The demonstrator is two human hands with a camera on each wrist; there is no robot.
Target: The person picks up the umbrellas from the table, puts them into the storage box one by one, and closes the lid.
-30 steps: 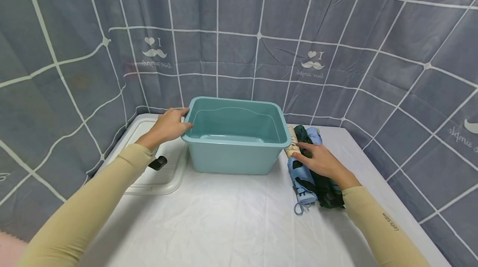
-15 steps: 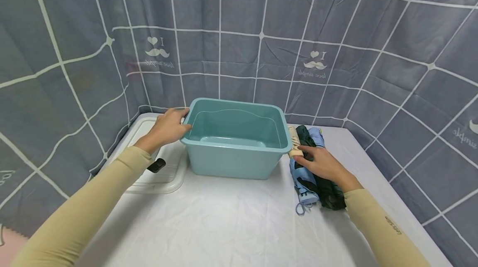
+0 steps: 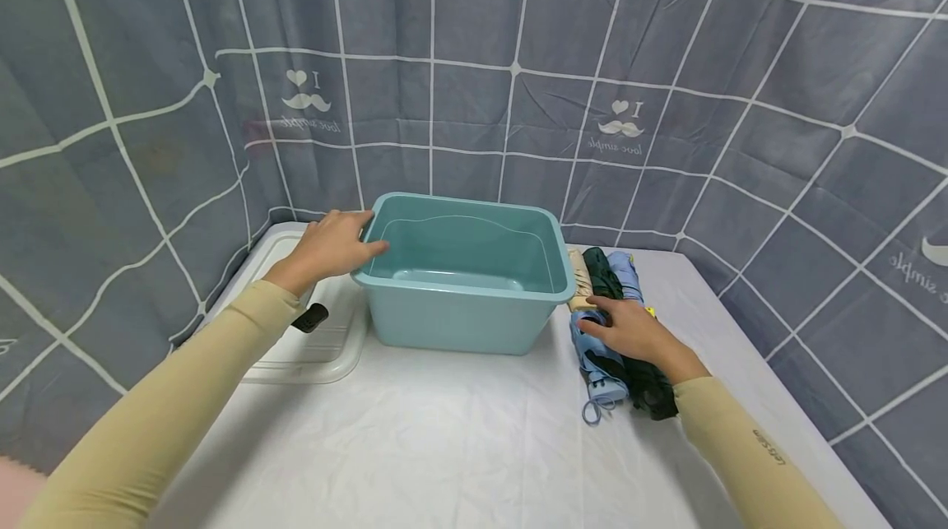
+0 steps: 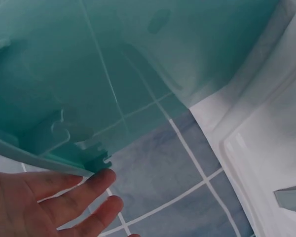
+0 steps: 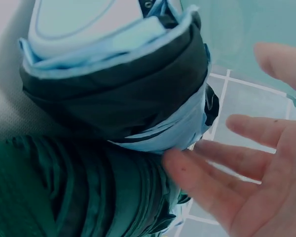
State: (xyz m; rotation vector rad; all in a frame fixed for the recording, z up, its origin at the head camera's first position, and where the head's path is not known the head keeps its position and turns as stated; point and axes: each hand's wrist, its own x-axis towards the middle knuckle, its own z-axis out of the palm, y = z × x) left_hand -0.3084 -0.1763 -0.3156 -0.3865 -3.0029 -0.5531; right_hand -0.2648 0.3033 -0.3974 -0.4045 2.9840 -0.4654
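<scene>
A teal plastic tub (image 3: 452,319) stands on the white-covered table. My left hand (image 3: 332,243) is at its left rim, thumb over the edge; in the left wrist view its spread, nearly straight fingers (image 4: 71,202) lie along the rim's underside. Several folded umbrellas lie to the right of the tub: a beige one (image 3: 580,270), a blue and black one (image 3: 601,373), dark green ones and a light blue one (image 3: 625,272). My right hand (image 3: 633,333) is over them with fingers spread, fingertips right at the blue and dark green (image 5: 89,187) umbrellas, gripping none.
A white lid (image 3: 326,360) with a dark grey clip lies left of the tub, partly under my left arm. Grey curtains (image 3: 474,101) with white grid lines hang behind the table and on both sides.
The tub has shifted slightly toward me and left, with my left hand at its rim. My right hand has drawn back a little from the beige umbrella, and a yellow patch now shows beside it.
</scene>
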